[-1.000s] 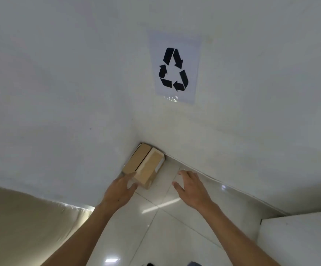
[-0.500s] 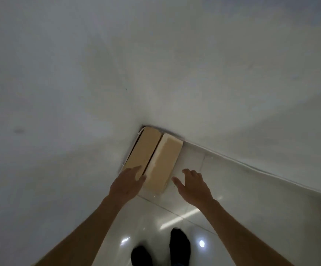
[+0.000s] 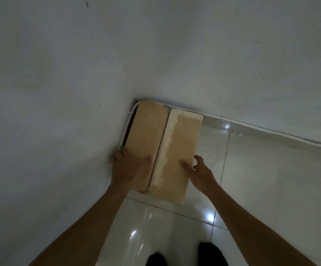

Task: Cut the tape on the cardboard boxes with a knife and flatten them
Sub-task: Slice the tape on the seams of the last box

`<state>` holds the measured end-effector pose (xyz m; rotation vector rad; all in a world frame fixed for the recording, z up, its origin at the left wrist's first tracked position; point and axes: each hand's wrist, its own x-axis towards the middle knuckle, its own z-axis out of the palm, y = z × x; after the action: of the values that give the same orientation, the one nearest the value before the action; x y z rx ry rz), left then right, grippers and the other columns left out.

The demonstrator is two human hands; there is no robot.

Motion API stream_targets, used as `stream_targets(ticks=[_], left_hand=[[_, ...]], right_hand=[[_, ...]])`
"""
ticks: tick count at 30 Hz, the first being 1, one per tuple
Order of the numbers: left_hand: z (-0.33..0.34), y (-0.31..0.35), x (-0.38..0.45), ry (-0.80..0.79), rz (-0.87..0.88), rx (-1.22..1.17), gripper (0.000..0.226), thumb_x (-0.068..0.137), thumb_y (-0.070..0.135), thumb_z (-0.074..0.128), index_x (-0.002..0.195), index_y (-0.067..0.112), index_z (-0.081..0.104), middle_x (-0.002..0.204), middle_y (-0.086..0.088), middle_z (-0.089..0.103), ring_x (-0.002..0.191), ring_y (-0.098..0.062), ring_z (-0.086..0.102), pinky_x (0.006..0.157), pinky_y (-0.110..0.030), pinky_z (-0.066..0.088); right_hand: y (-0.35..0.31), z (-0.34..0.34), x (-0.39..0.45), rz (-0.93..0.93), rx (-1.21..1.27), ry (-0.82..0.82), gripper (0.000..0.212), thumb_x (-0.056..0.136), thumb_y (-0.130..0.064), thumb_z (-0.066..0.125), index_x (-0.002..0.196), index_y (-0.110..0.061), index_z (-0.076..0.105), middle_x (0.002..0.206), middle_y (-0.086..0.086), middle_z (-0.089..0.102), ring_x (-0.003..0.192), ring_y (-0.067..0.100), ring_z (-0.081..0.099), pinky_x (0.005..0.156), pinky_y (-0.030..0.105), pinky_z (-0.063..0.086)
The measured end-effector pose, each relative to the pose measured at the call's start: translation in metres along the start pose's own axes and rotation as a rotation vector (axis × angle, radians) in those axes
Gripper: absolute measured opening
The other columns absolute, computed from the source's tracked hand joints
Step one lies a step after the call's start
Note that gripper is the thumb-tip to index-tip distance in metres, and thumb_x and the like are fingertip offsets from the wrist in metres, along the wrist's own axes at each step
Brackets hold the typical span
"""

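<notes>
Two brown cardboard boxes lie side by side on the floor, pushed into the corner of the walls. The left box [image 3: 148, 131] is plain brown. The right box [image 3: 184, 135] has a pale strip of tape [image 3: 166, 146] along its top. My left hand [image 3: 127, 167] grips the near left edge of the left box, thumb on top. My right hand [image 3: 200, 171] holds the near right edge of the right box, thumb on its top and fingers curled down its side. No knife is in view.
White walls close in on the left and behind the boxes. A thin white cable [image 3: 270, 131] runs along the foot of the back wall. Glossy white floor tiles [image 3: 261, 179] spread to the right. My dark shoes [image 3: 209, 254] stand at the bottom edge.
The view has dropped closer to the boxes and the recycling sign has left the frame. Both hands have reached forward from above the floor and taken hold of the boxes.
</notes>
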<state>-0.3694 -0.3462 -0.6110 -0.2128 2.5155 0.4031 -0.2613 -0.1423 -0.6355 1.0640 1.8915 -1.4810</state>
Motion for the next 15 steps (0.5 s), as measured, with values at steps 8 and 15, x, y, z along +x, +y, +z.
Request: stream_targets(ticks=[8, 15], left_hand=[[0.002, 0.023, -0.032, -0.157, -0.076, -0.329, 0.135, 0.061, 0.07, 0.088, 0.155, 0.01, 0.012, 0.157, -0.011, 0.037, 0.14, -0.033, 0.044, 0.109, -0.045, 0.042], [-0.082, 0.071, -0.122, -0.184, -0.048, -0.313, 0.138, 0.059, 0.075, 0.084, 0.157, 0.006, 0.016, 0.155, -0.013, 0.038, 0.14, -0.034, 0.045, 0.112, -0.046, 0.042]], right_hand=[[0.023, -0.027, -0.03, 0.036, 0.293, -0.06, 0.058, 0.1, -0.046, 0.063, 0.153, -0.037, 0.042, 0.137, -0.001, 0.062, 0.119, 0.021, 0.064, 0.076, 0.029, 0.056], [-0.024, -0.077, -0.134, -0.059, 0.301, 0.051, 0.055, 0.092, -0.057, 0.068, 0.144, -0.048, 0.053, 0.13, -0.013, 0.068, 0.113, 0.014, 0.069, 0.097, 0.044, 0.059]])
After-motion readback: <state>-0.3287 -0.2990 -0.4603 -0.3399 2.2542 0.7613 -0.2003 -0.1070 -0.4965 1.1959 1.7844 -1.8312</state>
